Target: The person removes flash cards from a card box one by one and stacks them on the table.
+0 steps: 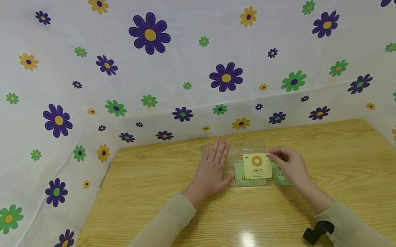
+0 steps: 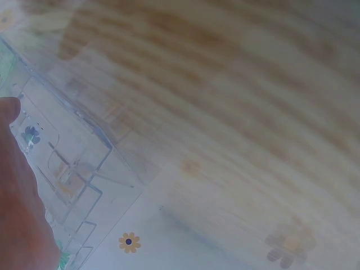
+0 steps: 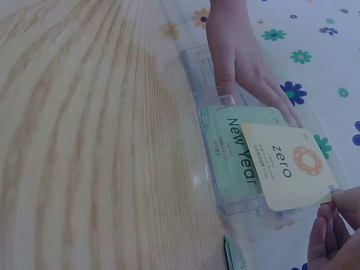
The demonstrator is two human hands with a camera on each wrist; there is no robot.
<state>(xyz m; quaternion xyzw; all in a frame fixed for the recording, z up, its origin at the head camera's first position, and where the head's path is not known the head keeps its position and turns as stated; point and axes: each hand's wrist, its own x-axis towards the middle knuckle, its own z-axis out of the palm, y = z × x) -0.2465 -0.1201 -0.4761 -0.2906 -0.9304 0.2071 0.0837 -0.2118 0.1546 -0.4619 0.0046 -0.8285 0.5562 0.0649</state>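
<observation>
My right hand pinches a yellow flash card by its right edge; the card reads "zero" and carries an orange ring picture. It overlaps a green card reading "New Year", which lies in a clear plastic rack. Fingers extended, my left hand rests on the rack's left part, and the left wrist view shows the stepped transparent edges beside it. Under my right hand lies another green card, its word partly hidden after "tu".
The rack stands on a wooden table, towards its back edge. A white cloth printed with flowers hangs behind and at both sides. A black strap device is on the right sleeve.
</observation>
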